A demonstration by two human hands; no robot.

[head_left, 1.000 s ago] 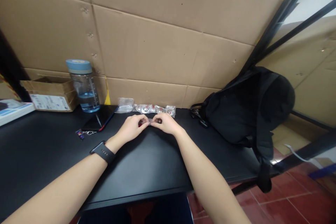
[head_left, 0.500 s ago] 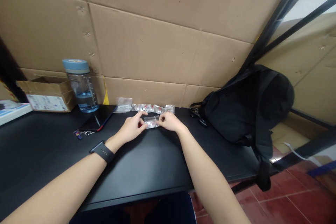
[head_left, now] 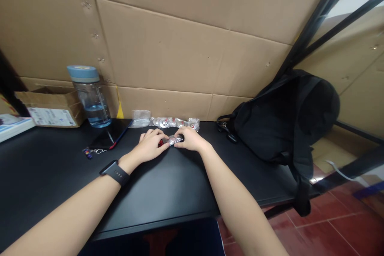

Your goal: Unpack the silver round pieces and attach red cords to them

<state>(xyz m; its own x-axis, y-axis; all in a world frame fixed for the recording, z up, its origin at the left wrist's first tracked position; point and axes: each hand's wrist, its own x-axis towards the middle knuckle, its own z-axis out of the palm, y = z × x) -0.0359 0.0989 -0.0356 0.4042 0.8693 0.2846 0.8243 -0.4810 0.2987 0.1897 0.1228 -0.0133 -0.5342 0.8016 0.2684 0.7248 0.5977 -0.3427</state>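
A small clear plastic bag (head_left: 173, 141) with shiny contents lies low over the black tabletop between my hands. My left hand (head_left: 151, 145), with a dark watch on its wrist, pinches the bag's left end between thumb and fingers. Something small and red (head_left: 161, 143) shows under those fingers; its kind is unclear. At the opposite end, my right hand (head_left: 191, 139) is closed on the bag, its fingertips partly hiding it. Just behind stands a row of similar filled plastic bags (head_left: 172, 122), with red and silver bits inside. A flatter clear bag (head_left: 141, 118) lies at the row's left.
Left of my hands lie a dark phone (head_left: 109, 136) and a small charm on a clasp (head_left: 88, 153). Behind stand a water bottle (head_left: 95, 104) and an open cardboard box (head_left: 72, 110). Keys (head_left: 231, 137) and a black backpack (head_left: 276, 120) occupy the right. A cardboard wall (head_left: 168, 56) closes the back.
The bag, flat with its upper part visible before, now looks folded or bunched smaller. My fingers have come over it from both sides. The view has shifted slightly.
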